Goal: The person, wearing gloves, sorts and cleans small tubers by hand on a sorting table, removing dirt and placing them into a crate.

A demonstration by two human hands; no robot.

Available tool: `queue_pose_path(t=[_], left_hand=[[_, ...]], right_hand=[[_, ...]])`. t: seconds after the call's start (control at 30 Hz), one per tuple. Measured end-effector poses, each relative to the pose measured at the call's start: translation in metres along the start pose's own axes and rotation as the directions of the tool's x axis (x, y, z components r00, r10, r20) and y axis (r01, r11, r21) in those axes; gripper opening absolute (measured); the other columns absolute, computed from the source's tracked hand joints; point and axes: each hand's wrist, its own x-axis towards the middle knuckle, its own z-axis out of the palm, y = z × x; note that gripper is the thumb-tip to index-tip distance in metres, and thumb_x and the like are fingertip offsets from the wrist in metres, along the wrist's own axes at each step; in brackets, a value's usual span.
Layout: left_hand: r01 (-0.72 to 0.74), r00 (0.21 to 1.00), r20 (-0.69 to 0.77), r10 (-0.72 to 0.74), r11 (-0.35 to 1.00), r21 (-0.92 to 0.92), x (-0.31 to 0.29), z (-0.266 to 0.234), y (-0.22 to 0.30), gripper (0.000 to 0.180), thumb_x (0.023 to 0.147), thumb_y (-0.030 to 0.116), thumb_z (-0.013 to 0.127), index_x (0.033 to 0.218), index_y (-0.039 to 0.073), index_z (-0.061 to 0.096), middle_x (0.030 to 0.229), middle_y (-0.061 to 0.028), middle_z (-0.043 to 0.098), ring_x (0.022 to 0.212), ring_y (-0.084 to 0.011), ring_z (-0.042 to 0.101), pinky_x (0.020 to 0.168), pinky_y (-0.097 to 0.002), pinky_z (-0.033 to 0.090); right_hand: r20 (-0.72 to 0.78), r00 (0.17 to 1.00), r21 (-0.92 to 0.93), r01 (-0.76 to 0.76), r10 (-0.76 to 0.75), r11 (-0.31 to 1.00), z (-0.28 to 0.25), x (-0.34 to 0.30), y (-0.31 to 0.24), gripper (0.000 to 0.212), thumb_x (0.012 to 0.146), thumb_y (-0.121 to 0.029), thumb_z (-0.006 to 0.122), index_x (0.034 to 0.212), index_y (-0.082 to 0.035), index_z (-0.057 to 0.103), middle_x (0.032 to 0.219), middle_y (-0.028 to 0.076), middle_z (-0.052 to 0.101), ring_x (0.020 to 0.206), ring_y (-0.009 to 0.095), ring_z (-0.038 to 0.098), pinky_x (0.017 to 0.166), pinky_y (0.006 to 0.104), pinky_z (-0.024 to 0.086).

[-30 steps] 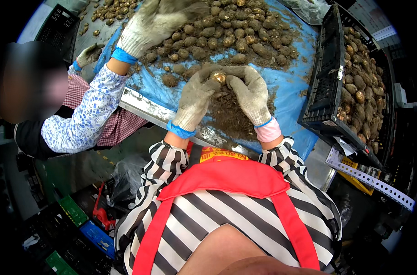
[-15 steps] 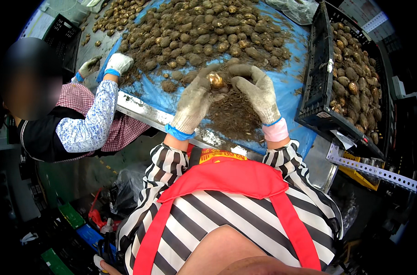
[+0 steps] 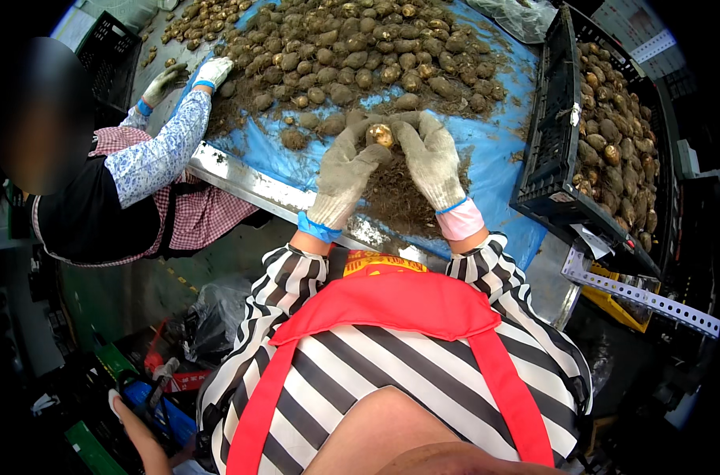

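In a dirty knitted work glove, my left hand [image 3: 344, 170] is closed around a small taro corm [image 3: 381, 134] with a pale, bright end facing up. My right hand [image 3: 433, 162], gloved the same way, has its fingers bent against the corm's other side. The fingertips of both hands meet behind it and are partly hidden. Beneath my hands a mound of brown root hairs and soil [image 3: 399, 202] lies on the blue plastic sheet [image 3: 493, 170]. A large heap of hairy taro corms [image 3: 352, 55] spreads just beyond my fingers.
A black crate [image 3: 551, 119] full of taro corms [image 3: 613, 134] stands tilted at the right. To the left, a co-worker's gloved hands [image 3: 214, 73] are over the table's metal edge side. Another black crate [image 3: 107, 63] stands far left. A perforated metal bar [image 3: 645, 293] juts out at right.
My right hand has come left against the corm, and my left hand has shifted slightly right. The co-worker's hands have moved farther up the table. More of a bare arm shows at lower left.
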Motion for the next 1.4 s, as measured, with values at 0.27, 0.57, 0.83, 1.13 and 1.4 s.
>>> queue_pose_path(t=[0.27,0.57,0.83,1.13,1.4], left_hand=[[0.034,0.996,0.069,-0.058,0.951,0.308,0.002,-0.007,0.034,0.056,0.092,0.016,0.072,0.143,-0.001,0.054,0.131,-0.013,0.062,0.117,-0.0168,0.058,0.099,-0.0293,0.049],[-0.087,0.996,0.037,0.083,0.738,0.669,0.008,-0.012,0.026,0.051,0.092,0.033,0.072,0.132,0.004,0.064,0.125,-0.0223,0.067,0.118,-0.0358,0.064,0.098,-0.0408,0.051],[-0.141,0.984,0.173,-0.045,0.395,0.908,0.016,-0.011,0.039,0.047,0.09,0.029,0.069,0.131,0.006,0.065,0.115,-0.0257,0.065,0.107,-0.0421,0.064,0.091,-0.0464,0.052],[0.162,0.962,0.162,-0.22,0.936,0.312,0.007,-0.021,0.034,0.051,0.093,0.025,0.073,0.139,0.006,0.061,0.123,-0.0111,0.069,0.104,-0.0164,0.066,0.087,-0.0297,0.052],[0.118,0.984,0.09,-0.156,0.937,0.33,0.006,-0.025,0.02,0.054,0.093,0.029,0.073,0.138,0.003,0.06,0.113,-0.0072,0.072,0.093,-0.0121,0.066,0.082,-0.0271,0.053]], right_hand=[[0.188,0.981,0.182,0.006,-0.041,0.983,-0.027,0.013,0.006,0.04,0.09,-0.003,0.066,0.13,-0.002,0.064,0.114,0.009,0.07,0.107,0.017,0.065,0.093,0.0309,0.052],[0.125,0.939,-0.101,0.334,-0.321,0.937,-0.009,-0.003,-0.016,0.027,0.09,-0.004,0.07,0.116,0.0,0.072,0.113,0.017,0.072,0.102,0.03,0.071,0.088,0.0362,0.056],[0.18,0.972,-0.535,0.226,-0.151,0.814,-0.003,0.004,0.0,0.025,0.093,-0.018,0.068,0.112,-0.002,0.072,0.096,0.022,0.073,0.091,0.034,0.072,0.075,0.0382,0.056],[0.362,0.895,-0.436,-0.086,0.262,0.896,-0.021,0.017,0.036,0.028,0.096,-0.014,0.062,0.121,-0.003,0.069,0.112,0.014,0.074,0.104,0.025,0.07,0.091,0.0358,0.053],[0.228,0.972,0.187,0.02,-0.063,0.982,-0.028,-0.005,-0.013,0.037,0.088,-0.001,0.069,0.126,-0.002,0.068,0.115,0.01,0.072,0.104,0.019,0.067,0.095,0.033,0.053]])
